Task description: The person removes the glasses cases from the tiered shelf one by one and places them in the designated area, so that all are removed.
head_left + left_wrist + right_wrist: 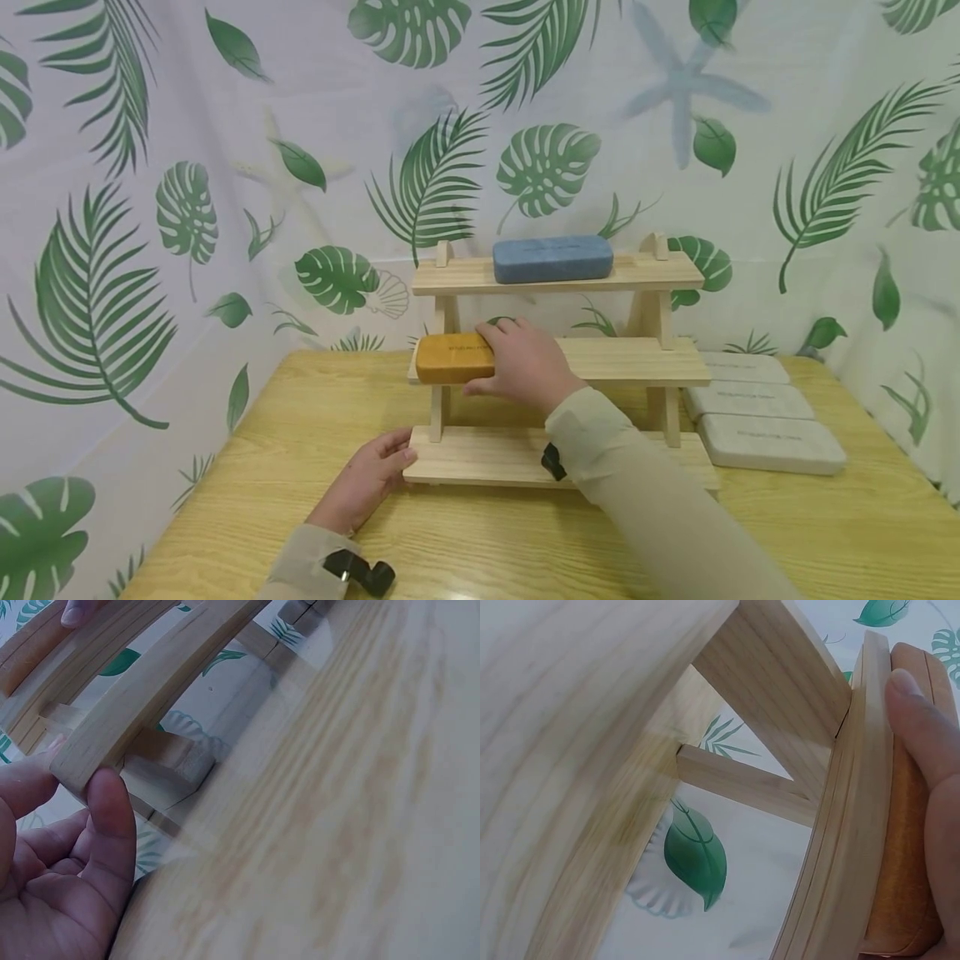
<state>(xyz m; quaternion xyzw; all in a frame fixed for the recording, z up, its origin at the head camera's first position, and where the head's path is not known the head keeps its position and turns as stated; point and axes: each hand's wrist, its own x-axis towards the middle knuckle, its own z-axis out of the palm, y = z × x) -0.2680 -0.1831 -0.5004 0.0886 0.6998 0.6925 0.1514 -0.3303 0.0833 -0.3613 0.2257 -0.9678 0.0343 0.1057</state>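
An orange glasses case point(452, 358) lies at the left end of the middle shelf on a three-step wooden display rack point(630, 360). My right hand point(528, 362) grips the case's right end from above, covering that end. In the right wrist view, the thumb presses the near side of the orange case point(906, 847), which rests against the shelf board. My left hand point(371, 475) holds the left end of the bottom shelf; the left wrist view has thumb and fingers pinching the board's corner point(94, 754). A blue glasses case point(552, 259) sits around the middle of the top shelf.
Three pale grey glasses cases point(772, 442) lie in a row on the wooden table point(480, 550), right of the rack. A white leaf-print cloth point(525, 108) hangs behind and at both sides. Each wrist wears a strap with a small black camera mount point(367, 573).
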